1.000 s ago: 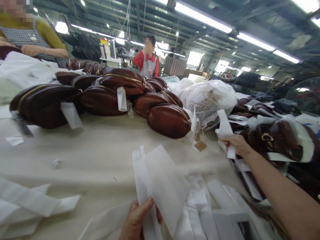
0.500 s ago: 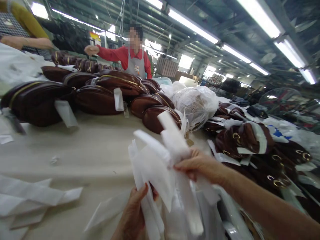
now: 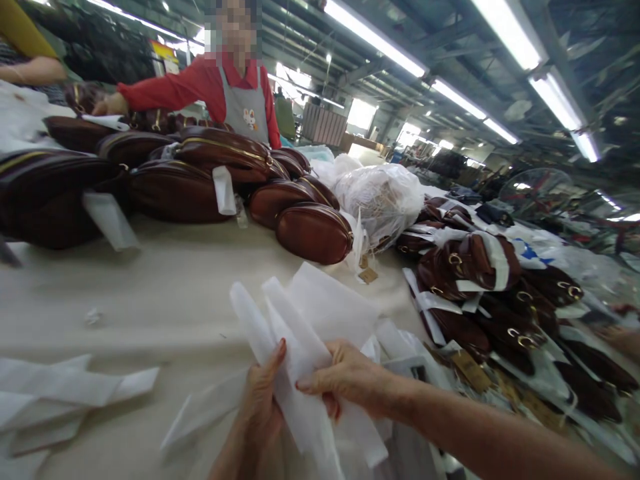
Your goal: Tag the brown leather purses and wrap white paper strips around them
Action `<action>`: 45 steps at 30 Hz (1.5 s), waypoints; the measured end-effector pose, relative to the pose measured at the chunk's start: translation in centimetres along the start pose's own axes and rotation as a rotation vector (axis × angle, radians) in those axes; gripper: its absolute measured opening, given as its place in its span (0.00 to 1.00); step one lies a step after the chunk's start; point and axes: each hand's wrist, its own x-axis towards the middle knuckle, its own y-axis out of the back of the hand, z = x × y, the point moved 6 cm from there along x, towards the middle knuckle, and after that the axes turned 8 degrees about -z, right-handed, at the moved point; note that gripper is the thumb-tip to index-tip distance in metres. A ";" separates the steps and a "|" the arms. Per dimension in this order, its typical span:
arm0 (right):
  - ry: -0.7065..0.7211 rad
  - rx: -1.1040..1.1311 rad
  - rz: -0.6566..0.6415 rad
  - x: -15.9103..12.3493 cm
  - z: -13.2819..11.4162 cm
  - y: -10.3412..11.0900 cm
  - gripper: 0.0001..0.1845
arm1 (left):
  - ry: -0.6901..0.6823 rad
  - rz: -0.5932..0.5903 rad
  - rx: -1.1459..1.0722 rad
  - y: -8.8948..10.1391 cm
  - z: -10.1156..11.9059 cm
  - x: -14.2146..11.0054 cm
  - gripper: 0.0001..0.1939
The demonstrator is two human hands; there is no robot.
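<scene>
Several folded strips of thin white paper [image 3: 300,333] are gathered between my two hands, low in the middle of the head view. My left hand [image 3: 263,397] grips the strips from the left, its thumb lying along the front. From the right, my right hand [image 3: 345,377] pinches a strip between thumb and fingers, close to the left hand. A wider white sheet [image 3: 330,300] sticks out behind the strips. More folded paper strips [image 3: 75,387] lie on the pale table [image 3: 175,287] at the left.
Dark brown leather bags [image 3: 170,190] with gold zips line the far side, beside a clear plastic bundle [image 3: 377,197]. More brown bags [image 3: 470,267] with gold rings pile up at the right. A co-worker in a red shirt [image 3: 175,90] reaches over the bags.
My right hand has come down and left, bringing its paper against the strips in my left hand. The co-worker's arm has lowered onto the bags. My view has shifted somewhat.
</scene>
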 end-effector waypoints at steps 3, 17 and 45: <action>0.081 -0.020 0.076 -0.7 0.2 0.8 0.14 | -0.080 0.053 0.047 -0.4 0.2 -0.1 0.28; 0.052 -0.472 0.104 -0.8 -1.3 -0.5 0.11 | -0.119 -0.063 -0.105 -0.1 0.6 0.2 0.19; -0.035 -1.165 0.435 4.1 -3.9 9.9 0.40 | -0.076 -0.246 -0.218 -0.7 0.1 -0.5 0.17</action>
